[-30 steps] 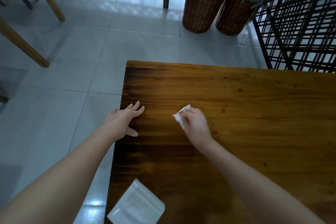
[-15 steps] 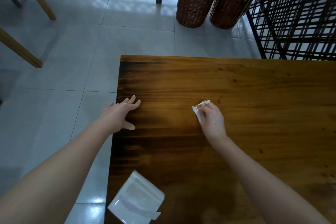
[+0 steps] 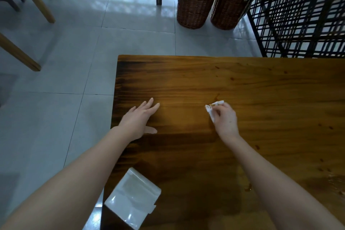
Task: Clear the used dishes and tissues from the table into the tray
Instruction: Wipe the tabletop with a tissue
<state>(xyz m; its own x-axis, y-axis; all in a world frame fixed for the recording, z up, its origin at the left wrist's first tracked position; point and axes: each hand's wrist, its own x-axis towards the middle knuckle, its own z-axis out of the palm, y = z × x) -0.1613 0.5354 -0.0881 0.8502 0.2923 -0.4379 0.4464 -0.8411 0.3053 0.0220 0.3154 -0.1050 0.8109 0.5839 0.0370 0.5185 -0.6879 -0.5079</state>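
Pinching a small crumpled white paper tissue [image 3: 214, 107] between curled fingers, the right hand [image 3: 225, 120] sits right of centre in the frame. The tissue pokes out toward the upper left of the knuckles and touches the brown grained wooden table [image 3: 280, 99]. The tissue is therefore already gripped, and the coming move likely depends on where the tray lies, but no tray is in view. To the left, well apart, the left hand [image 3: 139, 118] rests palm down with straight fingers near the table's left edge, holding nothing. It is the nearer hand to the flat glossy white packet [image 3: 132, 198] at the lower left, which overhangs the table's corner with its long axis running toward the upper right.
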